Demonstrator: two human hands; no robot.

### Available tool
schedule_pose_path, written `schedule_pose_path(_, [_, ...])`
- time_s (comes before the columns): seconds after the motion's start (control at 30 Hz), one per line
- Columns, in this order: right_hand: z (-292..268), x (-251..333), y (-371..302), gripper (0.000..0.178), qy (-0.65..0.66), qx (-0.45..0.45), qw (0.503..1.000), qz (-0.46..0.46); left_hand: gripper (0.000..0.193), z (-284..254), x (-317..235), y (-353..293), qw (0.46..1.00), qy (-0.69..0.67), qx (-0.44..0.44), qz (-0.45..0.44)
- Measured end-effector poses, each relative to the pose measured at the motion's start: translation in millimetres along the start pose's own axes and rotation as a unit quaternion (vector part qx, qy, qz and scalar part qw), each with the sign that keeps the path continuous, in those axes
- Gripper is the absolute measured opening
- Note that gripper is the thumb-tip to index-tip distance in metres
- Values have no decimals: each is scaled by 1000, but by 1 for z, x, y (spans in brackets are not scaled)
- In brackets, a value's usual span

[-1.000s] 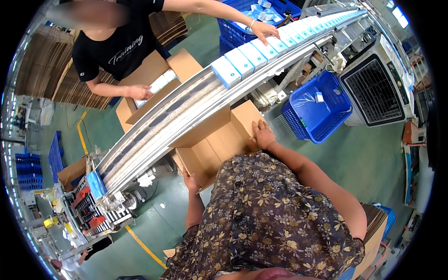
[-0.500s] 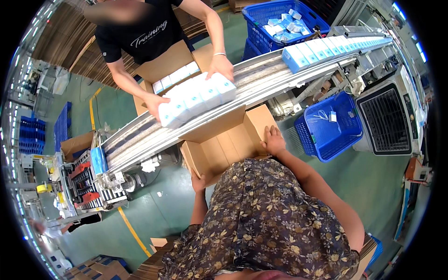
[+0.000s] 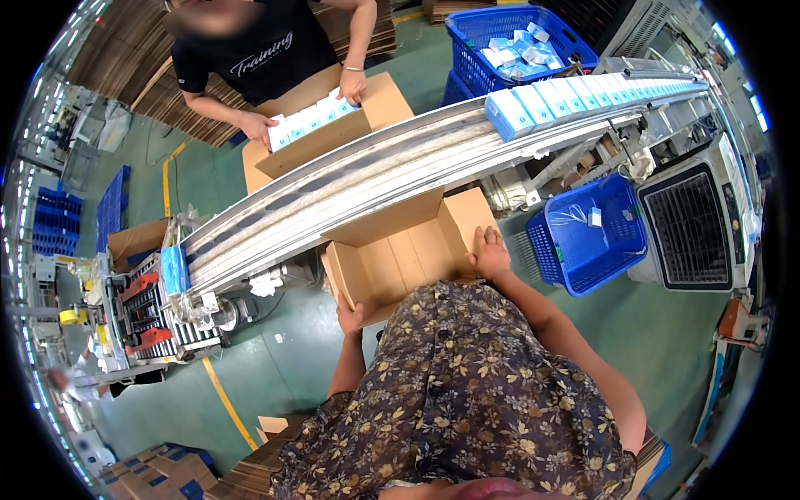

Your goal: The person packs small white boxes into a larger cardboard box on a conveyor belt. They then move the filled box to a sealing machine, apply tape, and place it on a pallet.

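One open carton [image 3: 387,220] stands just beside the conveyor [image 3: 333,179], its left edge grasped between the left hand's [image 3: 350,317] thumb and fingers, while the right hand [image 3: 490,252] lies on the right flap with fingers unclenched and outstretched. Across the conveyor, a co-worker's hands [image 3: 260,127] touch boxes [image 3: 312,121] in a second carton [image 3: 321,145], and a row of boxes [image 3: 567,97] lines the conveyor's right part.

Near carton [image 3: 387,220] before conveyor [image 3: 333,177]; far carton [image 3: 327,145] behind, boxes [image 3: 305,123] inside; box row [image 3: 567,98] on conveyor's right part.
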State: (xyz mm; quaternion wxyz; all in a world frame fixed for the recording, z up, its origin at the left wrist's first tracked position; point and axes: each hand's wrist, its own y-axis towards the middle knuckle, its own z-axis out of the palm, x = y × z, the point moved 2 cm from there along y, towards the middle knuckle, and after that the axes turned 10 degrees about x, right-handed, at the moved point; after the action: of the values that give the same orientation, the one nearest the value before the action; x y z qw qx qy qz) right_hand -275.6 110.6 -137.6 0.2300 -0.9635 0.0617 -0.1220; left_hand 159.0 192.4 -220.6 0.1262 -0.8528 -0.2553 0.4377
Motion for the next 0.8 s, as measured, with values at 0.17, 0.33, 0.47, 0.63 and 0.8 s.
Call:
schedule_pose_path(0.17, [1, 0, -3, 86, -7, -12, 1000, -8, 83, 3, 19, 10, 998, -39, 17, 40])
schedule_pose_path(0.33, [1, 0, -4, 86, -8, -14, 1000, -9, 83, 5, 19, 10, 998, -37, 13, 45])
schedule_pose_path(0.47, [1, -1, -3, 86, -9, -15, 1000, -10, 82, 3, 9, 3, 1000, -7, -3, 27])
schedule_pose_path(0.63, [-5, 1, -7, 86, -15, -8, 1000, -9, 82, 4, 11, 4, 1000, -20, -2, 24])
schedule_pose_path(0.8, [-10, 3, -9, 86, -14, 3, 1000, -10, 81, 2, 14, 4, 1000, -13, 13, 3])
